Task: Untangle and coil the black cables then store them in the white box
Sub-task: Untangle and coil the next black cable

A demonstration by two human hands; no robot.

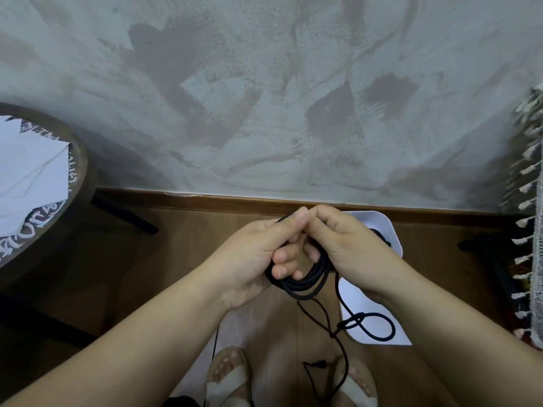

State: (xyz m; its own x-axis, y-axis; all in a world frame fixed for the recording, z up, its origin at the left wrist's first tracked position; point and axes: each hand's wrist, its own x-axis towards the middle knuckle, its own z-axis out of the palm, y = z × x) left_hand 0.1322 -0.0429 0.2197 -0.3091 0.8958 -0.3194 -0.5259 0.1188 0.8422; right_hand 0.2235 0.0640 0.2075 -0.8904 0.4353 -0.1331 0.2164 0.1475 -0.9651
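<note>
Left grip (258, 255) and right grip (349, 248) both clench one black cable (296, 280), thumbs meeting at the top and fingers curled through the loops, so that several turns hang as a tidy bundle between and just below the two grips. By that reckoning the coiling of this cable is well along but not finished. A loose tail (342, 345) drops from beneath the right grip, and partway down it carries a knot (332, 334) and a stray loop that lies over the white box (392, 233). Lower down, its plug end (320, 362) lies near the floor between the sandalled feet (229, 380). A thinner strand also hangs below the left grip, and I cannot tell whether it belongs to the same cable. The white box sits on the wooden floor, under and beyond the right grip and partly hidden by that wrist. Something dark shows inside it just past the right grip, perhaps a cable already stored, though it is too hidden to say. What remains, as I judge it, is to work the knot out of the tail, wind the rest onto the bundle, and lower the finished coil into the box close beneath. Well off to the left of the grips stands a round tabletop (80, 160) with white sheets on it.
</note>
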